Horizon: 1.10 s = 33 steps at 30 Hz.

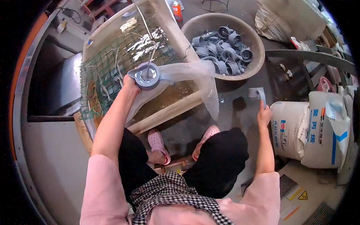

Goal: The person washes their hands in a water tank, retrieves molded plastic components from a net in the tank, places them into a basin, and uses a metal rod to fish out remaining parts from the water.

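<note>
My left hand is closed on a grey-blue plastic jug with a pointed spout, gripping it at the spout side. The jug is over the water tub, under a thin white hose, and its inside looks wet and shiny. Out to the right, my right hand is closed on a grey curved handle-like piece. A small pale, flat-looking part shows beside that piece; I cannot tell what the whole object is.
Green wire mesh and translucent sheeting lie across the tub. A large round basin holds several grey jug-like parts. White printed sacks stand at the right. An orange can is behind the tub.
</note>
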Available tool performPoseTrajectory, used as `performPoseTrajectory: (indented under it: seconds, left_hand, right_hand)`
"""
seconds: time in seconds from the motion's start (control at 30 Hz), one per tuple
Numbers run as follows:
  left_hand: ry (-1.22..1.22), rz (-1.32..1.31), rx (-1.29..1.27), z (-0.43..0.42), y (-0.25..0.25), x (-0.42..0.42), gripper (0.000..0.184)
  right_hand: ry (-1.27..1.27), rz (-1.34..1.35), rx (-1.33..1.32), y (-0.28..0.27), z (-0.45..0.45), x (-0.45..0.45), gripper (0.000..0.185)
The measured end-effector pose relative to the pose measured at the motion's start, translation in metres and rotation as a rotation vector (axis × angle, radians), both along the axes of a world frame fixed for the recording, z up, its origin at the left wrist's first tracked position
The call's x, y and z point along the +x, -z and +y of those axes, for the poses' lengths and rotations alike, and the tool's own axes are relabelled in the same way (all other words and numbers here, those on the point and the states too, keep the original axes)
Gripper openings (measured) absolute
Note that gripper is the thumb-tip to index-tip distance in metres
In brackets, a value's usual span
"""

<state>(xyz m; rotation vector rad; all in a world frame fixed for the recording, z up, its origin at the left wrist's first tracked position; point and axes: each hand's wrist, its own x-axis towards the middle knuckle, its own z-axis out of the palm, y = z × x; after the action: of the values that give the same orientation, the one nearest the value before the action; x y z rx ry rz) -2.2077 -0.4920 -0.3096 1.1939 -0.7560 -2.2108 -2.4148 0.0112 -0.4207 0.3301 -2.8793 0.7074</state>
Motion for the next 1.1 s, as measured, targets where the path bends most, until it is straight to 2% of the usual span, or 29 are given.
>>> performPoseTrajectory:
  seconds: [0.17,0.23,0.27,0.33,0.4,0.43,0.47,0.5,0.53,0.57,0.63,0.67,0.7,0.73,0.77,0.8,0.83,0.87,0.9,0.93,0.97,1.03,1.07,1.1]
  left_hand:
    - [0.119,0.11,0.102,-0.004,0.003,0.017,0.03]
    - [0.181,0.169,0.132,-0.005,0.007,0.016,0.031]
    - [0.278,0.256,0.087,0.002,-0.002,0.009,0.031]
    - [0.209,0.276,0.015,0.025,-0.032,-0.022,0.027]
    - [0.235,0.432,-0.035,0.018,-0.026,-0.07,0.024]
    - [0.5,0.296,-0.781,0.021,-0.027,-0.092,0.025]
    - [0.418,0.446,-0.424,0.019,-0.03,-0.128,0.028]
    - [0.279,0.577,-0.07,0.016,-0.033,-0.163,0.031]
    - [0.185,0.333,-0.182,0.022,-0.047,-0.189,0.041]
    - [0.179,0.336,-0.181,0.02,-0.059,-0.198,0.041]
    - [0.46,0.016,-0.55,0.015,-0.079,-0.202,0.052]
    - [0.505,-0.015,-0.645,0.009,-0.089,-0.194,0.053]
    - [0.548,-0.054,-0.735,-0.001,-0.094,-0.179,0.054]
    - [0.625,-0.029,-0.96,-0.012,-0.094,-0.155,0.054]
    - [0.693,-0.121,-1.11,-0.018,-0.1,-0.122,0.049]
    - [0.84,-0.296,-1.261,-0.031,-0.098,-0.09,0.033]
    - [0.903,-0.432,-1.404,-0.029,-0.106,-0.047,0.028]
    - [0.989,-0.568,-1.372,-0.037,-0.1,-0.004,0.026]
    - [0.955,-0.571,-1.383,-0.041,-0.087,0.039,0.023]
    - [0.892,-0.636,-1.548,-0.039,-0.074,0.083,0.019]
    - [0.947,-0.747,-1.421,-0.031,-0.063,0.122,0.018]
    - [0.923,-0.7,-1.179,-0.011,-0.039,0.189,0.015]
    - [0.887,-0.786,-1.176,-0.003,-0.012,0.221,0.016]
    - [0.892,-0.853,-1.106,0.013,-0.013,0.236,0.018]
  right_hand:
    - [0.001,0.03,-0.18,0.018,-0.006,0.001,0.049]
    - [0.099,-0.287,-0.521,0.01,-0.013,0.006,0.05]
    - [0.088,-0.291,-0.515,0.003,-0.018,0.01,0.05]
    - [0.108,-0.263,-0.526,-0.017,-0.032,0.016,0.05]
    - [0.059,-0.184,-0.541,-0.031,-0.048,0.011,0.049]
    - [0.023,-0.103,-0.561,-0.04,-0.057,0.009,0.048]
    - [0.001,-0.17,-0.655,-0.057,-0.07,0.005,0.043]
    - [-0.08,0.014,-0.497,-0.062,-0.079,-0.007,0.04]
    - [-0.16,0.2,-0.339,-0.067,-0.09,-0.02,0.038]
    - [-0.157,0.16,-0.362,-0.078,-0.106,-0.033,0.037]
    - [-0.175,0.108,-0.333,-0.088,-0.14,-0.066,0.038]
    - [-0.2,0.092,-0.279,-0.088,-0.154,-0.088,0.04]
    - [-0.2,-0.017,-0.116,-0.092,-0.169,-0.105,0.047]
    - [-0.278,0.175,-0.113,-0.08,-0.185,-0.121,0.052]
    - [-0.32,0.318,0.089,-0.081,-0.202,-0.121,0.049]
    - [-0.448,0.371,0.069,-0.103,-0.223,-0.102,0.044]
    - [-0.578,0.425,0.047,-0.13,-0.25,-0.069,0.039]
    - [-0.773,0.257,-0.072,-0.144,-0.273,-0.037,0.034]
    - [-0.96,0.076,-0.185,-0.153,-0.294,-0.004,0.03]
    - [-1.154,0.201,-0.105,-0.142,-0.314,0.029,0.021]
    - [-1.407,0.21,0.054,-0.145,-0.329,0.066,0.019]
    - [-1.744,0.185,0.289,-0.128,-0.358,0.132,0.018]
    - [-1.811,0.19,0.365,-0.109,-0.373,0.161,0.02]
    - [-1.871,0.201,0.446,-0.087,-0.388,0.183,0.022]
